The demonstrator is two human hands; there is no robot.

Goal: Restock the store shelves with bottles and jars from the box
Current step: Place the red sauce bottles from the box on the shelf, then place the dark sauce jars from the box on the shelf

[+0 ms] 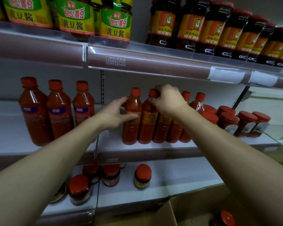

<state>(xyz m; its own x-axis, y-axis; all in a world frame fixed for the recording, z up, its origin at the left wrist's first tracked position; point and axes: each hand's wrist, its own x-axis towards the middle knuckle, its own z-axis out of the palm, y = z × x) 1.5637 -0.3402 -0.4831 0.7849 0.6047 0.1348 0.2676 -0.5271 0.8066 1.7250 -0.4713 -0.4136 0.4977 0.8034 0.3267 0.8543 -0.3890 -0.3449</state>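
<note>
On the white middle shelf, the left hand wraps the smooth plastic body of a red chili sauce bottle — thumb across its orange label. The right hand pinches the red cap of the neighbouring bottle. The cardboard box sits low, near right.

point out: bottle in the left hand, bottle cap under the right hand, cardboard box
bottle in the left hand (133, 110), head view, on its upper body.
bottle cap under the right hand (153, 92), head view, on the cap's visible side.
cardboard box (196, 207), head view, on its flap.
</note>
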